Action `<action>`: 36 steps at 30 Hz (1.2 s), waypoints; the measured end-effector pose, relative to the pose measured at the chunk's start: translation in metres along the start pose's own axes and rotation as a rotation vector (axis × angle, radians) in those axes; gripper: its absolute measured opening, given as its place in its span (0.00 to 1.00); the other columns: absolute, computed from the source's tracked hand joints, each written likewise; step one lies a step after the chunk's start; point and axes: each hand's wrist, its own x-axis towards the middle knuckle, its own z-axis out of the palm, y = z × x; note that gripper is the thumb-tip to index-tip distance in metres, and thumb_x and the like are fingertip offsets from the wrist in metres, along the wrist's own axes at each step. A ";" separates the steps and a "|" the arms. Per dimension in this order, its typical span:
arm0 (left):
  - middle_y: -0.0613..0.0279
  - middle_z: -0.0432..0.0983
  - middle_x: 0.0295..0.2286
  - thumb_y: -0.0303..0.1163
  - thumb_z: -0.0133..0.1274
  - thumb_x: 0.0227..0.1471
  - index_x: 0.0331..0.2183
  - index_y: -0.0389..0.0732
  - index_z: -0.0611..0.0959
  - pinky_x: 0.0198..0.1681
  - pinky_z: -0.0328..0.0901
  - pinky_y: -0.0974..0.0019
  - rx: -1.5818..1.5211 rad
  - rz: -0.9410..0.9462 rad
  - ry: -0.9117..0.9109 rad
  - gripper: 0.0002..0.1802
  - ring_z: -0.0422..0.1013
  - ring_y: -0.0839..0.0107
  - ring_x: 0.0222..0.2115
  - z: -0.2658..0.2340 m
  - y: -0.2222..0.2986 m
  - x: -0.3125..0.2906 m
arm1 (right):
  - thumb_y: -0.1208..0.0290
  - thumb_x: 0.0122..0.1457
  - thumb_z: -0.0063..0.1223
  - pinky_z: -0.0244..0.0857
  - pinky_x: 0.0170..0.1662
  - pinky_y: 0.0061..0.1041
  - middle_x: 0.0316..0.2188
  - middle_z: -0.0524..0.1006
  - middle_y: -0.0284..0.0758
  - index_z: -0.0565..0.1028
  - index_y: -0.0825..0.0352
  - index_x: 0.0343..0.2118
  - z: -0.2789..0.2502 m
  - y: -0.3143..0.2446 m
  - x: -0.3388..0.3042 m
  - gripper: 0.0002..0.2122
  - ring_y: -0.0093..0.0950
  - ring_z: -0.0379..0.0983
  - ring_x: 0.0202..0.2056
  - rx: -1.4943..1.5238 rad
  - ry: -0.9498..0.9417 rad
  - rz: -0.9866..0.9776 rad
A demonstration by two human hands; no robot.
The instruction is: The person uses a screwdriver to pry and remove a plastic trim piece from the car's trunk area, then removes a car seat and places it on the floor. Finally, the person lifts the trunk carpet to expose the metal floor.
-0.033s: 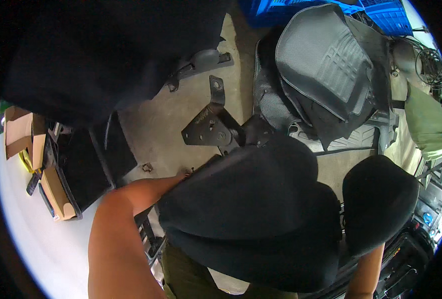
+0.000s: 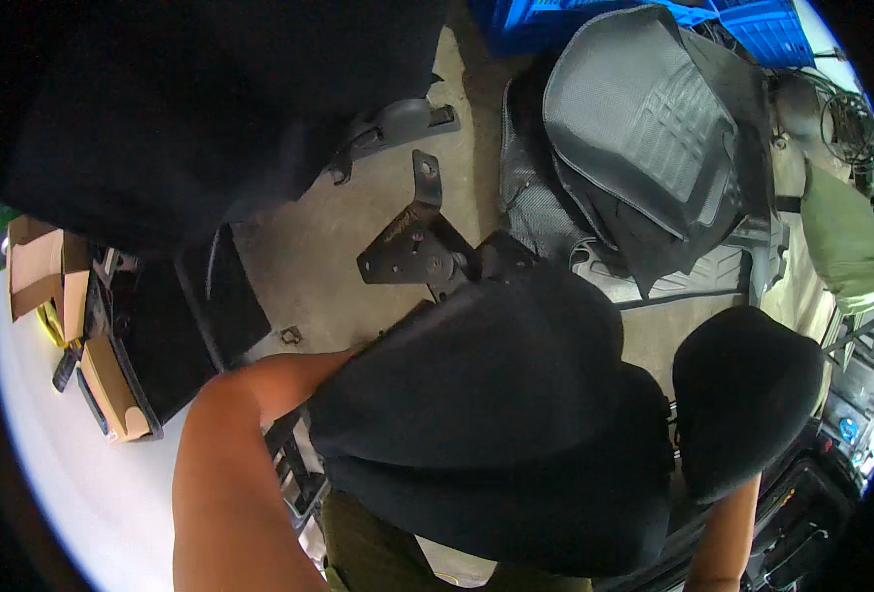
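- Over our lap is a black padded seat piece (image 2: 486,395), its broad face up; a smaller rounded black pad (image 2: 748,400) stands just beside its right side;
- our left forearm (image 2: 225,474) reaches behind the seat piece's left edge; the left hand is hidden — we cannot tell its grip;
- our right forearm (image 2: 728,538) passes behind the smaller pad; the right hand is hidden too — its hold we cannot tell;
- past the upper edge juts a dark metal bracket (image 2: 407,252); black mesh panels (image 2: 634,109) lie piled beyond.

Left arm (image 2: 225,483): bare, plenty of it on show!
Right arm (image 2: 726,538): bare too, a shorter stretch!
Trousers (image 2: 373,543): olive-green cloth, 2 legs in view!
Hands: hidden!
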 end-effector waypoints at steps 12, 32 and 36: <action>0.56 0.71 0.58 0.57 0.45 0.64 0.60 0.41 0.74 0.61 0.60 0.59 0.246 -0.067 -0.095 0.35 0.69 0.61 0.56 -0.088 0.024 0.015 | 0.41 0.64 0.45 0.66 0.53 0.41 0.56 0.75 0.36 0.73 0.64 0.58 0.028 0.073 0.055 0.31 0.32 0.72 0.52 0.180 0.037 0.127; 0.55 0.68 0.61 0.60 0.44 0.65 0.64 0.39 0.70 0.64 0.57 0.60 0.210 0.072 -0.114 0.40 0.66 0.61 0.60 -0.153 0.128 0.040 | 0.35 0.62 0.45 0.64 0.54 0.47 0.59 0.73 0.36 0.70 0.61 0.62 0.086 0.102 0.109 0.36 0.34 0.70 0.55 0.274 0.049 0.208; 0.54 0.68 0.62 0.61 0.43 0.65 0.65 0.39 0.69 0.65 0.56 0.60 -0.035 0.331 -0.085 0.41 0.66 0.62 0.60 -0.179 0.173 -0.009 | 0.26 0.56 0.43 0.57 0.57 0.51 0.66 0.66 0.36 0.62 0.55 0.69 0.109 0.088 0.108 0.44 0.37 0.65 0.60 -0.074 0.145 0.371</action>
